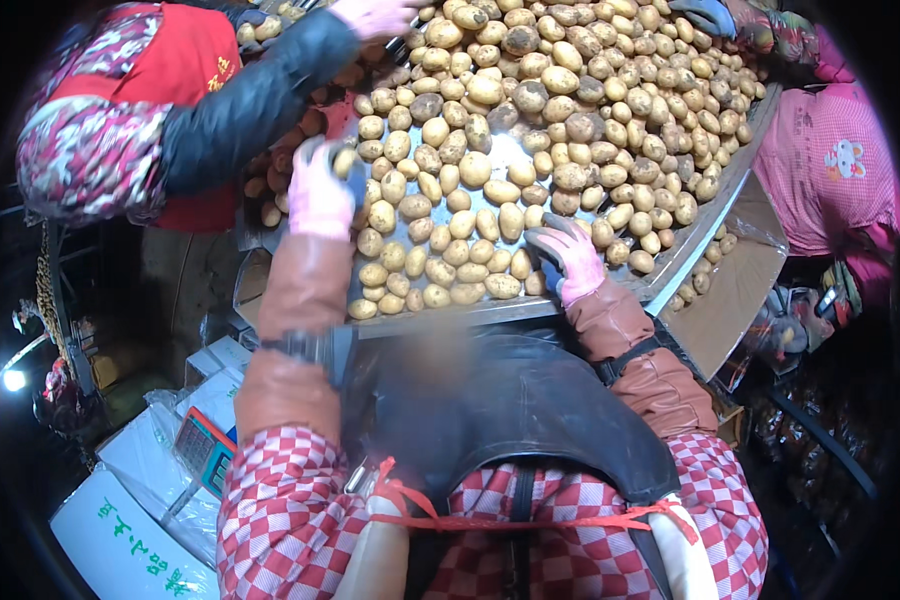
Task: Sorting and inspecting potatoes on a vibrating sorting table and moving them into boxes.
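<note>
Many yellow-brown potatoes point(476, 168) cover a metal-edged sorting table point(440, 322), some of them darkened with soil. My left hand point(322, 195), in a pink glove with a dark palm, reaches over the table's left side. Its fingers are closed around a small potato point(344, 162). Close to the near edge, my right hand point(570, 262) wears the same kind of glove. Its fingers and thumb are bent but apart, beside the nearest potatoes, with nothing visible held.
A co-worker's dark sleeve point(260, 100) reaches across at the upper left. Another person in pink point(820, 170) stands at the right, by an open cardboard box point(735, 290) containing potatoes. White boxes point(130, 540) and an orange-edged device point(205, 450) sit at the lower left.
</note>
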Available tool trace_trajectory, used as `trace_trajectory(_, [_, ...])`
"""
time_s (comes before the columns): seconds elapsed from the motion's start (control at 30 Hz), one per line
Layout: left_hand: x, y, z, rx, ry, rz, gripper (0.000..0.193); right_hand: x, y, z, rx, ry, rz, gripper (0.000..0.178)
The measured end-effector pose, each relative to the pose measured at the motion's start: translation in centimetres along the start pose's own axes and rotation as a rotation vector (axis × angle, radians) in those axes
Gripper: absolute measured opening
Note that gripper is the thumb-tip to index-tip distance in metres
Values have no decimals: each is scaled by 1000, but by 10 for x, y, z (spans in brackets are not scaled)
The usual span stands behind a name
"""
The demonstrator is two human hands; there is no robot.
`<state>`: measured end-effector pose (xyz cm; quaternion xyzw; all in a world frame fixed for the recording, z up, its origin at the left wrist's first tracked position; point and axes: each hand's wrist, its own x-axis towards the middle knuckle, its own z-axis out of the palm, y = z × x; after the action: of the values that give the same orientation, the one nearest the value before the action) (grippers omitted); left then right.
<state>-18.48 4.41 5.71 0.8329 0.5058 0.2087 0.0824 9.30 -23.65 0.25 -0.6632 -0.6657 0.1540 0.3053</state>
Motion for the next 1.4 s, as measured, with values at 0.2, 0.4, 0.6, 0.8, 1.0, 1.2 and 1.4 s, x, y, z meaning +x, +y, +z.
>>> trace_trajectory(0.2, [-130,-122,-20,67,45,-408,52,-5,4,4,0,25,-19,52])
trace_trajectory(0.4, [-119,-1,19,-61,-161,-82,64,-9,11,7,-7,33,-27,49])
trace_trajectory(0.6, [-5,-2,96,121,-82,43,54,-5,-1,8,17,25,-41,48])
trace_trajectory(0.8, [26,40,48,-339,-147,184,29,-12,17,9,38,87,-20,46])
trace_trajectory(1.0, [-91,98,26,-6,-819,504,73,-17,11,3,76,342,49,28])
trace_trajectory(1.2, [-98,113,48,-109,-771,136,68,-55,36,-31,-97,493,143,27])
trace_trajectory(1.4, [-120,131,76,134,-614,58,47,-69,53,-22,-289,483,220,29])
